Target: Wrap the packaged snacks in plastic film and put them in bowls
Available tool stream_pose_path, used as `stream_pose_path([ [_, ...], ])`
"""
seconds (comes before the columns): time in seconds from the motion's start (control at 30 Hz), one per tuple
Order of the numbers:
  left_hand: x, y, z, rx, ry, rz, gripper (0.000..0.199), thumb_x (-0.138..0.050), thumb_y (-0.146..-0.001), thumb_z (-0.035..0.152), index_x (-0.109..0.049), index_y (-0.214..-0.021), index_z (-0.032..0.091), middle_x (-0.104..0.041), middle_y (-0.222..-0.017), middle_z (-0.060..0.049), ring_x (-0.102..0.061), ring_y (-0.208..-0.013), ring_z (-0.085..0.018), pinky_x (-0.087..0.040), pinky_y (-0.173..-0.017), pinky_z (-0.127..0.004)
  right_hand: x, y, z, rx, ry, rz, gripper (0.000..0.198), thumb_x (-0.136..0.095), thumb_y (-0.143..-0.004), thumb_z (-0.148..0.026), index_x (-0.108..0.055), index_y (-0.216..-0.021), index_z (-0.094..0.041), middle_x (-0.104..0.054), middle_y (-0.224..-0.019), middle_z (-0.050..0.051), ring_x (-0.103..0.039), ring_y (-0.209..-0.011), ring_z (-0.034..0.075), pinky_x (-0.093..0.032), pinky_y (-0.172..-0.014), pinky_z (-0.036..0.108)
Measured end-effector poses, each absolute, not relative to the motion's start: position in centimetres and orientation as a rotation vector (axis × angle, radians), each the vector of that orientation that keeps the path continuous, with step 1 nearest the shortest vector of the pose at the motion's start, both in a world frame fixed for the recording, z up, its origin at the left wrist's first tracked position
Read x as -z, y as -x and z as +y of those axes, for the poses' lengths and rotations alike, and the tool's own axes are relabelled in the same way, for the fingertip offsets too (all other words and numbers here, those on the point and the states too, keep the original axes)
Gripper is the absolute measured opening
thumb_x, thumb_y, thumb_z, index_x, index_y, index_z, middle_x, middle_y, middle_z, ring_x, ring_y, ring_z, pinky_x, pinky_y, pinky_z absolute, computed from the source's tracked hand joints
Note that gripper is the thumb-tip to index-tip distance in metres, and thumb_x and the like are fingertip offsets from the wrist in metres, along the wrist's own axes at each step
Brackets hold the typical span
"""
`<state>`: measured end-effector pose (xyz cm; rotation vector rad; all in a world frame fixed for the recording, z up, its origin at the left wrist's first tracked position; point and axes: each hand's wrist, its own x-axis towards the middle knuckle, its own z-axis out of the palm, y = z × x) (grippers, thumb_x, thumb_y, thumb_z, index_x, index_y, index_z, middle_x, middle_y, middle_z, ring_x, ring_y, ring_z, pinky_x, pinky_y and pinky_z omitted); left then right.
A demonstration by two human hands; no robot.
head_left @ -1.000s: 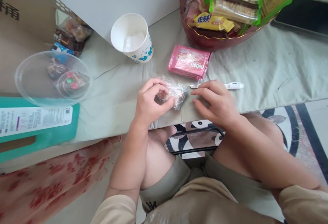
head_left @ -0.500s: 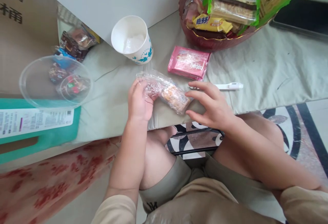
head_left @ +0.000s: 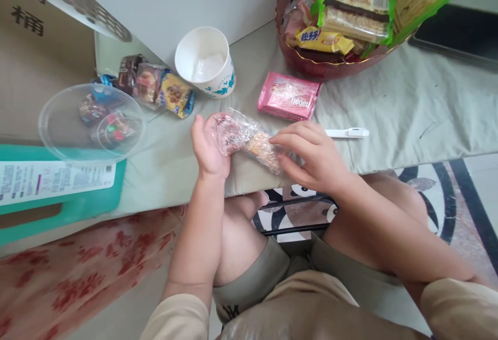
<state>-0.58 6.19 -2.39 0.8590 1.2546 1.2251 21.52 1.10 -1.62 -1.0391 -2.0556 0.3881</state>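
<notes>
A snack in clear crinkled plastic (head_left: 261, 145), with an orange-tan piece inside, is between my two hands above the front of the table. My left hand (head_left: 212, 148) holds its left end; the thumb sticks up apart, and the fingers are partly covered by the plastic. At the right end, my right hand (head_left: 313, 156) pinches the wrapper between thumb and fingertips. Just beyond lies a pink stack of nabati packets (head_left: 290, 95). A white pen-like stick (head_left: 347, 132) lies partly behind my right hand.
Behind stands a paper cup (head_left: 206, 62) with something whitish inside. A red bowl (head_left: 334, 70) of packaged snacks is at the back right, beside a dark phone-like slab (head_left: 459, 34). At left are wrapped snacks (head_left: 150, 86), a clear plastic lid (head_left: 58, 122) and a green carton (head_left: 116, 189).
My right fingers have closed in on the right end of the wrapped snack. My left thumb has lifted away from the plastic. The view has shifted slightly, showing more snacks at the left.
</notes>
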Motion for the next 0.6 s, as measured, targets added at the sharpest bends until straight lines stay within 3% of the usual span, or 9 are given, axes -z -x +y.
stream_pose_path([
  [0.03, 2.3, 0.5, 6.1, -1.229, -0.900, 1.247, 0.057, -0.064, -0.080, 0.080, -0.065, -0.093, 0.024, -0.066, -0.082, -0.004, -0.063, -0.068, -0.018, -0.049, -0.055, -0.030, 1.3, -21.1, 1.3, -0.388, 1.034, -2.091, 0.030, -0.052, -0.097, -0.019, -0.070, -0.121, -0.023, -0.076, -0.116, 0.008, -0.067, -0.109, 0.025, -0.050, -0.095, 0.042],
  [0.1, 2.2, 0.1, 5.9, -1.232, -0.998, 1.293, 0.046, -0.085, -0.070, 0.059, -0.067, -0.092, 0.023, -0.066, -0.081, -0.001, -0.062, -0.067, -0.014, -0.050, -0.057, -0.025, 1.0, -20.4, 1.5, -0.367, 1.059, -2.174, 0.033, -0.052, -0.099, -0.020, -0.071, -0.126, -0.021, -0.076, -0.123, 0.008, -0.063, -0.119, 0.028, -0.047, -0.097, 0.043],
  [0.2, 2.0, -0.4, 5.7, -1.179, -1.085, 1.403, 0.028, -0.085, -0.065, 0.031, -0.066, -0.082, 0.021, -0.060, -0.067, 0.004, -0.054, -0.056, -0.009, -0.041, -0.048, -0.019, 1.0, -20.0, 1.6, -0.290, 1.124, -2.270, 0.035, -0.053, -0.098, -0.019, -0.073, -0.126, -0.023, -0.075, -0.113, 0.008, -0.060, -0.110, 0.028, -0.044, -0.090, 0.043],
  [0.3, 1.9, -0.4, 5.8, -1.152, -1.067, 1.438, 0.015, -0.074, -0.071, 0.025, -0.061, -0.076, 0.021, -0.053, -0.059, 0.007, -0.043, -0.045, -0.006, -0.030, -0.040, -0.018, 1.3, -20.1, 1.7, -0.195, 1.134, -2.248, 0.031, -0.053, -0.098, -0.019, -0.078, -0.115, -0.025, -0.068, -0.097, 0.008, -0.056, -0.094, 0.025, -0.043, -0.084, 0.040],
  [0.4, 2.0, -0.3, 6.2, -1.186, -1.030, 1.436, 0.010, -0.069, -0.074, 0.021, -0.059, -0.076, 0.021, -0.052, -0.060, 0.007, -0.038, -0.042, -0.005, -0.027, -0.039, -0.018, 1.6, -20.4, 1.9, -0.132, 1.107, -2.185, 0.024, -0.056, -0.101, -0.024, -0.078, -0.091, -0.023, -0.064, -0.089, 0.007, -0.054, -0.088, 0.023, -0.043, -0.080, 0.039],
  [0.47, 2.0, -0.2, 6.4, -1.210, -1.001, 1.438, 0.009, -0.068, -0.073, 0.020, -0.059, -0.076, 0.021, -0.052, -0.061, 0.007, -0.038, -0.043, -0.005, -0.026, -0.039, -0.019, 1.6, -20.6, 2.0, -0.138, 1.097, -2.132, 0.024, -0.057, -0.099, -0.022, -0.073, -0.082, -0.021, -0.066, -0.091, 0.008, -0.057, -0.088, 0.023, -0.045, -0.079, 0.039],
  [0.6, 2.0, -0.1, 6.8, -1.268, -0.977, 1.452, 0.010, -0.069, -0.072, 0.018, -0.060, -0.076, 0.021, -0.052, -0.064, 0.006, -0.041, -0.049, -0.005, -0.030, -0.043, -0.017, 1.2, -21.6, 2.2, -0.301, 0.965, -1.994, 0.019, -0.053, -0.087, -0.007, -0.063, -0.082, -0.022, -0.073, -0.111, 0.008, -0.068, -0.101, 0.024, -0.053, -0.088, 0.043],
])
